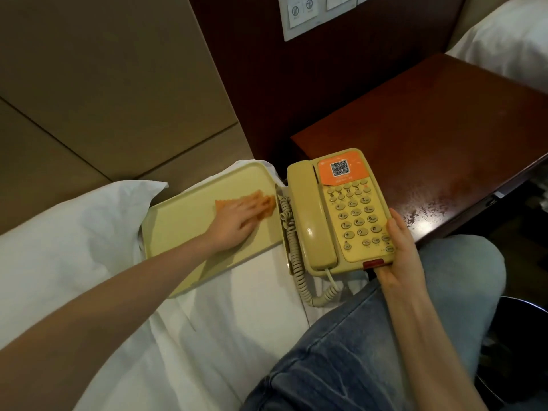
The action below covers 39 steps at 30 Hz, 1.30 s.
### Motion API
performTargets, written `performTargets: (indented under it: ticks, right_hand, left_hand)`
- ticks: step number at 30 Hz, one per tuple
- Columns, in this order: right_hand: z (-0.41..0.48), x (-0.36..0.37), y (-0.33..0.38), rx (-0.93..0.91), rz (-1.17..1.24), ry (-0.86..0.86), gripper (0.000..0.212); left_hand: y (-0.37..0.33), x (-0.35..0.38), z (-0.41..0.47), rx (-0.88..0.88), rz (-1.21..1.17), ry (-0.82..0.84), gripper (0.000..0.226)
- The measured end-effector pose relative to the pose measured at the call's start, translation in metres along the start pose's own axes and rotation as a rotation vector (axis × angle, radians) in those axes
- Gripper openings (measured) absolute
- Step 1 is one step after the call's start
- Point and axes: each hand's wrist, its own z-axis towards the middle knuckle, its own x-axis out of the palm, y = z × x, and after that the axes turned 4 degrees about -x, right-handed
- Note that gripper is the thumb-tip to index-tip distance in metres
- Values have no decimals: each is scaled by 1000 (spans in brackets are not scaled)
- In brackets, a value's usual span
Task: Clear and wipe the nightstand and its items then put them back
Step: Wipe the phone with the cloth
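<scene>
Wiping the tray, phone held aside. The left grip [234, 223], fingers laid flat and grasping nothing, presses the cloth [264, 203] onto the tray [178, 221], which lies on the bed [237, 307] just left of the phone [350, 215]. The right grip [400, 253] grasps the phone's near right corner, thumb on top. The worktop [430, 137] lies beyond and right of the phone. To wipe well, sweep the cloth rim to rim with even pressure; hold the phone level so the handset sits cradled, and the cord [292, 232] clear of the cloth.
</scene>
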Motion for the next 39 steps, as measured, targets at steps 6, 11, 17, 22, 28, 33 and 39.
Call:
performTargets:
  ticks: [6, 11, 17, 22, 28, 33, 39]
  right_hand:
    - [2, 1, -1, -12, 12, -27, 43]
    - [4, -3, 0, -15, -11, -35, 43]
    - [4, 0, 0, 3, -32, -22, 42]
    - [4, 1, 0, 8, -11, -28, 39]
    - [5, 0, 0, 26, -25, -44, 24]
    - [4, 0, 1, 24, -12, -25, 34]
    - [5, 0, 1, 36, -5, -30, 27]
  left_hand:
    - [28, 3, 21, -399, 45, -82, 46]
    - [17, 9, 68, -645, -52, -146, 45]
    - [-15, 15, 22, -110, 29, 32, 50]
    - [7, 11, 35, -501, 92, -66, 47]
    - [-34, 18, 44, -442, 79, -34, 50]
    - [-8, 4, 15, -82, -49, 99, 61]
    - [-3, 9, 55, -591, 78, -52, 47]
